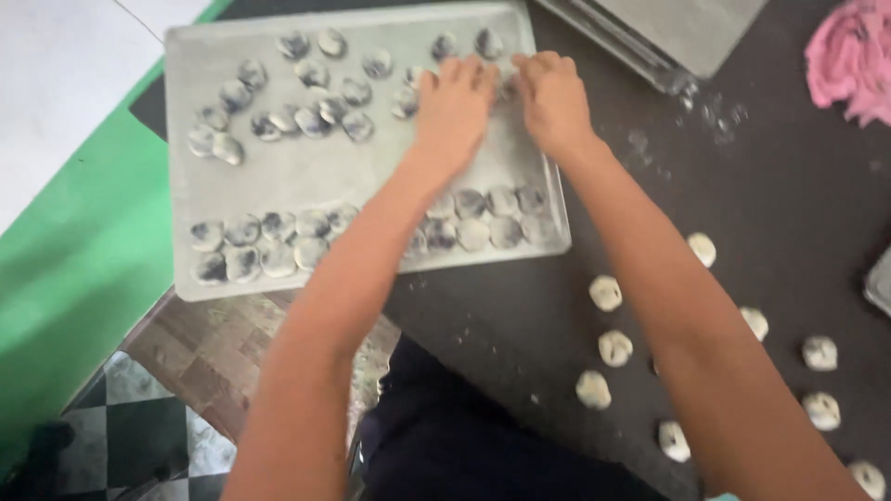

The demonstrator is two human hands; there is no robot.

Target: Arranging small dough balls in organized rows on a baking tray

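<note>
left hand (455,107), right hand (552,97): fingers flat, loose on round floured dough discs (406,102) | far edge, rectangular metal tray (306,172) | long axis across dark tabletop (789,213)

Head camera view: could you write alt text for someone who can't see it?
A person's left hand and right hand reach over small marbled dough pieces on a floured metal tray. More dough balls sit on the dark table.

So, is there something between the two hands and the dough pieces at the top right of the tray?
Nothing visible: the left hand and right hand already rest on dough pieces in the tray.
</note>
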